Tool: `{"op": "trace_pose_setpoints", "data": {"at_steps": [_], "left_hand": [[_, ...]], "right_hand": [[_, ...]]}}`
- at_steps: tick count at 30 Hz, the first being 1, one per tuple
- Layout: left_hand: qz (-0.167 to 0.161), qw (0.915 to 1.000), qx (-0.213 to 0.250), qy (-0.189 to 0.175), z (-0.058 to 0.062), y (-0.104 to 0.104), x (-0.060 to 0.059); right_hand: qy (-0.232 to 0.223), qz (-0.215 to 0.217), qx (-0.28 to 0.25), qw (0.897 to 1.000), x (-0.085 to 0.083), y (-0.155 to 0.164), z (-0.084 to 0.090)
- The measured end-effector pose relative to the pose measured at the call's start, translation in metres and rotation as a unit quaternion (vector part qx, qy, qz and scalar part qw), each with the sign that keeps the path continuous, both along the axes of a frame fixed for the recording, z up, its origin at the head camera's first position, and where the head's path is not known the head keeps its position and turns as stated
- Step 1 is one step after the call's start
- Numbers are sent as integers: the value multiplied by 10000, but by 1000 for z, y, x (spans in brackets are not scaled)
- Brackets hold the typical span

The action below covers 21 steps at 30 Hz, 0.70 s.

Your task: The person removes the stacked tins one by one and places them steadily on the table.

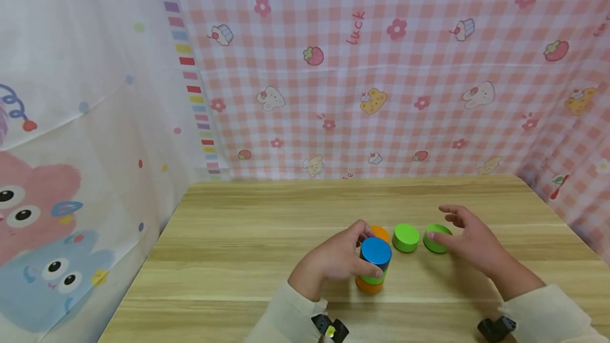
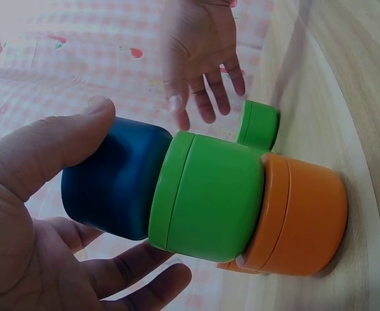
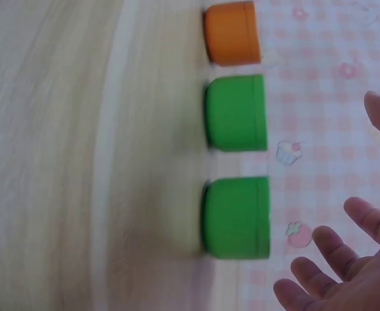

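Note:
Three small round lidded jars stand in a stack on the table: an orange jar (image 2: 307, 220) at the bottom, a green jar (image 2: 209, 197) in the middle and a dark blue jar (image 1: 376, 250) on top. My left hand (image 1: 333, 258) pinches the blue jar between thumb and fingers, its lower fingers spread beside the green one. To the right, my right hand (image 1: 474, 240) hovers with fingers apart over a second green jar (image 3: 235, 219), holding nothing. Another green jar (image 1: 406, 238) and an orange jar (image 1: 380, 233), partly hidden behind the stack, stand in a row with it.
The wood-grain table (image 1: 238, 247) extends to the left and in front of the jars. A pink checked cloth (image 1: 333, 83) hangs along its back edge, and a white cartoon-print cloth (image 1: 109, 120) hangs on the left.

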State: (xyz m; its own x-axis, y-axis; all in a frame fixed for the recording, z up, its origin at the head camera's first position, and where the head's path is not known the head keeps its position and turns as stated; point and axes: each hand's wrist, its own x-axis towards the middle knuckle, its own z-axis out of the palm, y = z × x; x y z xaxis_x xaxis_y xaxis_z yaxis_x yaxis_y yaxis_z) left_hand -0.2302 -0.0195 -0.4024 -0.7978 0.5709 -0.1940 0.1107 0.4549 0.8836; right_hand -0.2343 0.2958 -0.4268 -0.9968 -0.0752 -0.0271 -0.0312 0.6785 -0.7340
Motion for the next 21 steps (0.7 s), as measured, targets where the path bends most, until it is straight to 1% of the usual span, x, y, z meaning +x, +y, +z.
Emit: {"op": "trace_pose_setpoints", "data": {"at_steps": [4,8,11,15,21], "left_hand": [[-13,10000,-94,25,0,0,0],[-87,9998,-168,31,-2,-1,-2],[-136,9997,-181,-11,-6,-2,-5],[-123,9997,-208,-84,-11,-2,-8],[-140,9993,-320,-151,-16,-3,-11]], "right_hand": [[279,0,-54,9996,2,-8,4],[519,139,-220,9983,7,-22,9],[590,268,-330,9974,12,-31,12],[617,380,-384,9966,16,-39,14],[612,512,-338,9962,22,-48,17]]}}
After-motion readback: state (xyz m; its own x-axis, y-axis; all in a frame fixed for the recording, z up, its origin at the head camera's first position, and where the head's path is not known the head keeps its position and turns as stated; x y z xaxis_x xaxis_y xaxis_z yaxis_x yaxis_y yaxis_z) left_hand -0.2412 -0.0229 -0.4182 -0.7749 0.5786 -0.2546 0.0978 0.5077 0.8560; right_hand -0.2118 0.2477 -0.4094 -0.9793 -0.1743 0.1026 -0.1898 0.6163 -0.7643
